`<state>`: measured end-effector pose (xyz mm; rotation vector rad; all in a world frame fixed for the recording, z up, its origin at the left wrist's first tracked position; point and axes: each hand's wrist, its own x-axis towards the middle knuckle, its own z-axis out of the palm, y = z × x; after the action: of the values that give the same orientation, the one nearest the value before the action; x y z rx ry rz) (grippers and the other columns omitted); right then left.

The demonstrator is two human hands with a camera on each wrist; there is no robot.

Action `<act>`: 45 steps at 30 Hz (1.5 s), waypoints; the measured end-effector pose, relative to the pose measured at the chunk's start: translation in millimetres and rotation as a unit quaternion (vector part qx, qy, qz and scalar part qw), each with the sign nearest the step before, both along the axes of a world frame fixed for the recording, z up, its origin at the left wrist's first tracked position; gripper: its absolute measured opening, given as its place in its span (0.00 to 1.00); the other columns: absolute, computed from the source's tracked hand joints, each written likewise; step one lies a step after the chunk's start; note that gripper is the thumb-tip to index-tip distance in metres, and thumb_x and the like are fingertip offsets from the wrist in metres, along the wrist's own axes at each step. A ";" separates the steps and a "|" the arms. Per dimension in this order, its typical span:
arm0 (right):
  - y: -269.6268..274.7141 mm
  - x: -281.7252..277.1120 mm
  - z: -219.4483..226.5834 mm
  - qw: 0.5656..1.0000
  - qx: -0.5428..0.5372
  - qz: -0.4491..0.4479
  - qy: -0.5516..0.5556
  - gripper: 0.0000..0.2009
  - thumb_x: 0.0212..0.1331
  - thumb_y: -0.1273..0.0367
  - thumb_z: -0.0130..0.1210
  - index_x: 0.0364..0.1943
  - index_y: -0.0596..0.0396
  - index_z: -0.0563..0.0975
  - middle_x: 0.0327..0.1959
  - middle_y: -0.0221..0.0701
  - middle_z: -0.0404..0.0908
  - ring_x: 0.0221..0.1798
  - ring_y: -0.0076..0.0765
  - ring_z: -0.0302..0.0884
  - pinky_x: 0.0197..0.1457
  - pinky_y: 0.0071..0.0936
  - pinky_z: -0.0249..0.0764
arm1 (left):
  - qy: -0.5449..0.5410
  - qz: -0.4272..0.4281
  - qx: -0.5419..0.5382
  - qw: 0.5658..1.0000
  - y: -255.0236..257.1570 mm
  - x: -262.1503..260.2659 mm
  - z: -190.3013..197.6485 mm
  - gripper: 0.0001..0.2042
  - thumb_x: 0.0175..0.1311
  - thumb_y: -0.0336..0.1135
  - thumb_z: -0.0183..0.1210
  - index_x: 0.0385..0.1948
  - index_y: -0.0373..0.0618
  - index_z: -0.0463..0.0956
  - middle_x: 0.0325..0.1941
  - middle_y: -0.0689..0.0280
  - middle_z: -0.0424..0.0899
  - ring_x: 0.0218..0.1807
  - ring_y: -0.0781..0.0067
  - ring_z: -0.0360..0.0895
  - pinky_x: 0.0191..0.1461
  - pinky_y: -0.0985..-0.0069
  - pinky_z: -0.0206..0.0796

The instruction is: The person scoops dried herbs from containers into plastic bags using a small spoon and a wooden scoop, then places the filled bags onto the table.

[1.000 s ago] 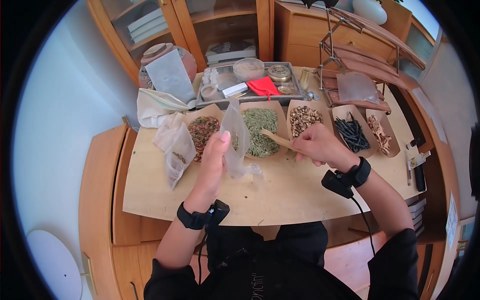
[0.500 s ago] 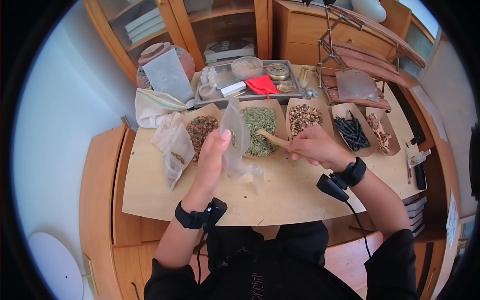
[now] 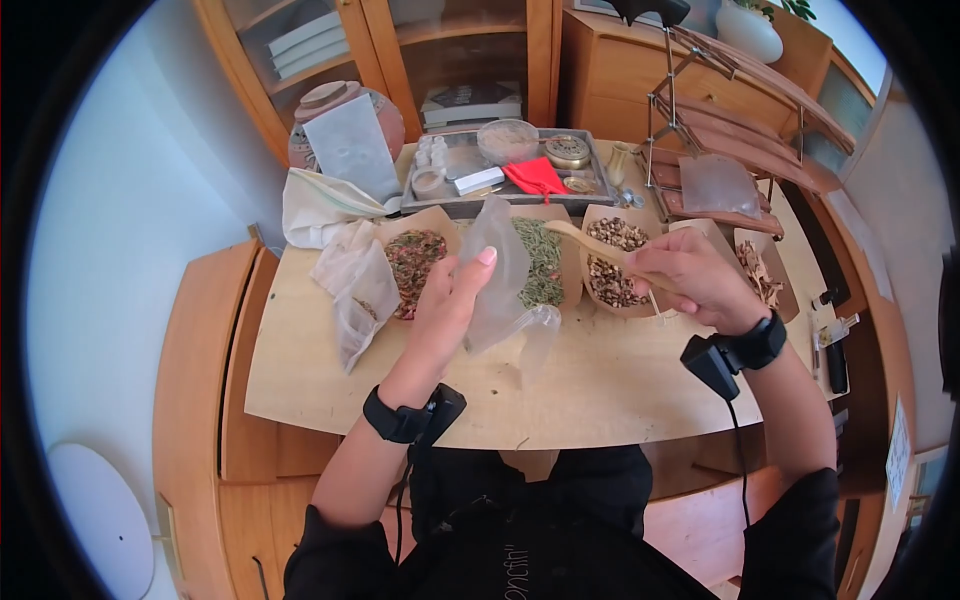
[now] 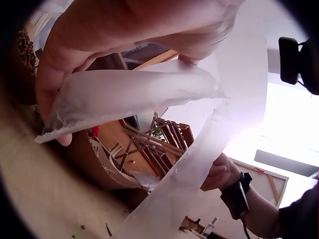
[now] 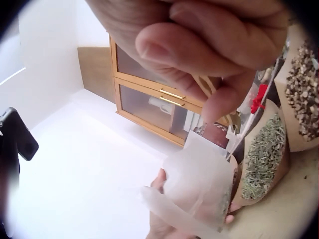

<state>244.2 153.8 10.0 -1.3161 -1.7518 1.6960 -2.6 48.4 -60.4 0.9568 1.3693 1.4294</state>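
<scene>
My left hand [image 3: 447, 303] grips a translucent pouch [image 3: 496, 265], thumb on its near side, in front of the tray of green dried herb [image 3: 544, 262]. In the left wrist view the pouch [image 4: 114, 94] lies between thumb and fingers, its mouth spread. Some green bits show through the pouch [image 5: 194, 174] in the right wrist view. My right hand [image 3: 692, 277] pinches a wooden scoop [image 3: 595, 246], which hangs over the tray of brown-and-cream pieces [image 3: 615, 284], its tip pointing left toward the pouch. Whether the scoop holds anything cannot be told.
Reddish dried flowers [image 3: 415, 262] fill a paper tray at left, beside a partly filled pouch [image 3: 360, 310]. Pale chips [image 3: 757, 272] lie in the far-right tray. Behind stand a grey tray [image 3: 455, 208] with a red cloth bag [image 3: 535, 177] and a folding wooden rack [image 3: 720, 130]. Small bottles [image 3: 838, 325] sit at right.
My right hand has lifted the scoop out of the green herb and moved right. The left hand has shifted slightly right with the pouch, and the head view has moved a little.
</scene>
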 end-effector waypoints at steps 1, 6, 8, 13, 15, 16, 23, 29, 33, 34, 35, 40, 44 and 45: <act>-2.6 0.7 8.2 1.000 0.001 0.003 0.000 0.11 0.60 0.68 0.56 0.26 0.62 0.78 0.19 0.29 0.79 0.05 0.14 0.55 0.06 0.15 0.46 | 0.000 0.003 0.001 1.000 0.4 -0.6 0.0 0.35 0.61 0.59 0.57 0.53 0.29 0.65 0.46 0.57 0.75 0.47 0.74 0.73 0.52 0.78 0.64; -19.7 -0.2 49.4 0.998 0.028 0.051 0.022 0.11 0.60 0.67 0.56 0.26 0.63 0.78 0.18 0.29 0.79 0.05 0.14 0.56 0.06 0.15 0.47 | 0.000 0.015 -0.011 1.000 0.5 0.6 2.9 0.34 0.61 0.59 0.57 0.52 0.30 0.67 0.44 0.59 0.76 0.45 0.75 0.73 0.51 0.78 0.65; -25.5 -8.2 53.1 0.997 0.031 0.062 0.021 0.11 0.59 0.67 0.57 0.25 0.63 0.79 0.19 0.30 0.79 0.06 0.14 0.55 0.08 0.16 0.48 | 0.001 0.014 -0.002 1.000 1.9 -1.5 -1.6 0.33 0.61 0.58 0.57 0.51 0.30 0.67 0.44 0.59 0.76 0.45 0.75 0.73 0.51 0.78 0.65; -38.8 -34.2 52.1 0.973 0.154 0.141 -0.098 0.11 0.58 0.67 0.58 0.26 0.62 0.80 0.17 0.27 0.78 0.08 0.12 0.57 0.08 0.14 0.51 | 0.005 0.009 0.014 1.000 -1.3 3.2 3.7 0.31 0.62 0.58 0.56 0.48 0.32 0.70 0.43 0.61 0.77 0.45 0.76 0.73 0.50 0.79 0.65; -44.5 -36.4 53.5 0.970 0.175 0.133 -0.106 0.10 0.57 0.67 0.59 0.27 0.63 0.81 0.16 0.26 0.78 0.09 0.11 0.59 0.10 0.15 0.54 | 0.027 0.028 0.018 0.999 -1.3 2.8 2.0 0.29 0.63 0.57 0.56 0.46 0.33 0.71 0.42 0.62 0.77 0.44 0.77 0.73 0.49 0.79 0.65; -47.2 -35.8 58.2 0.970 0.196 0.107 -0.100 0.10 0.57 0.67 0.59 0.27 0.62 0.81 0.17 0.26 0.78 0.09 0.11 0.59 0.10 0.15 0.54 | 0.027 0.030 0.020 0.999 -2.1 2.7 3.4 0.29 0.63 0.57 0.56 0.46 0.33 0.71 0.42 0.62 0.77 0.44 0.77 0.73 0.49 0.79 0.65; -14.1 -27.1 31.3 0.963 0.238 0.036 -0.120 0.11 0.53 0.68 0.59 0.23 0.65 0.80 0.16 0.35 0.79 0.12 0.24 0.70 0.14 0.25 0.67 | -0.030 -0.032 -0.007 0.999 -6.5 -21.5 -7.4 0.28 0.66 0.58 0.49 0.53 0.42 0.68 0.47 0.66 0.75 0.47 0.77 0.73 0.45 0.76 0.68; -8.2 -56.9 -33.9 0.881 0.435 0.128 -0.132 0.09 0.48 0.69 0.61 0.23 0.64 0.80 0.18 0.41 0.80 0.23 0.38 0.81 0.32 0.31 0.76 | -0.090 0.019 0.023 0.996 -17.1 -4.4 5.1 0.24 0.67 0.54 0.51 0.49 0.39 0.71 0.45 0.67 0.76 0.46 0.80 0.73 0.51 0.79 0.65; -13.4 -56.7 -35.5 0.854 0.461 0.150 -0.190 0.08 0.46 0.69 0.60 0.23 0.62 0.80 0.21 0.45 0.80 0.26 0.47 0.81 0.35 0.35 0.77 | -0.083 0.025 0.027 0.996 -16.1 -9.8 -3.2 0.26 0.67 0.54 0.52 0.52 0.39 0.70 0.47 0.65 0.75 0.48 0.79 0.73 0.51 0.78 0.66; -13.4 -53.0 -33.4 0.850 0.459 0.153 -0.210 0.07 0.46 0.69 0.60 0.23 0.61 0.80 0.21 0.44 0.80 0.27 0.48 0.81 0.36 0.35 0.77 | -0.083 0.025 0.027 0.996 -16.7 -12.1 -3.3 0.26 0.67 0.54 0.52 0.52 0.39 0.70 0.47 0.65 0.75 0.48 0.79 0.73 0.51 0.78 0.66; -11.4 -48.2 -33.3 0.850 0.458 0.154 -0.211 0.07 0.46 0.69 0.60 0.23 0.61 0.80 0.21 0.44 0.80 0.27 0.48 0.81 0.36 0.35 0.77 | -0.066 0.003 0.010 0.998 -18.0 -15.4 -3.2 0.30 0.66 0.58 0.49 0.58 0.42 0.64 0.55 0.63 0.71 0.52 0.73 0.72 0.49 0.73 0.70; -17.3 -25.9 -17.1 0.862 0.459 0.099 -0.190 0.08 0.45 0.68 0.62 0.26 0.60 0.80 0.21 0.40 0.81 0.26 0.44 0.81 0.34 0.35 0.77 | -0.063 -0.028 0.001 0.998 -24.7 -15.4 4.7 0.35 0.65 0.61 0.48 0.64 0.43 0.58 0.63 0.61 0.65 0.59 0.67 0.67 0.52 0.65 0.73; -37.9 -21.8 -24.1 0.850 0.481 0.146 -0.158 0.09 0.45 0.67 0.64 0.27 0.58 0.80 0.21 0.38 0.81 0.25 0.43 0.81 0.31 0.34 0.77 | -0.067 -0.029 0.002 0.997 -29.2 -13.9 4.5 0.35 0.65 0.60 0.48 0.64 0.41 0.57 0.62 0.60 0.65 0.61 0.67 0.63 0.55 0.63 0.72; -39.0 -20.9 -29.6 0.850 0.481 0.145 -0.159 0.09 0.45 0.67 0.64 0.27 0.58 0.80 0.21 0.38 0.81 0.25 0.43 0.81 0.31 0.34 0.77 | -0.066 -0.026 -0.001 0.997 -29.3 -13.3 3.6 0.35 0.65 0.60 0.48 0.64 0.41 0.57 0.61 0.59 0.65 0.60 0.67 0.63 0.55 0.63 0.72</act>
<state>223.3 114.8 -19.7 -0.8795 -2.5622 0.4634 -15.9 19.1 -56.7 0.8751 1.2406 1.4262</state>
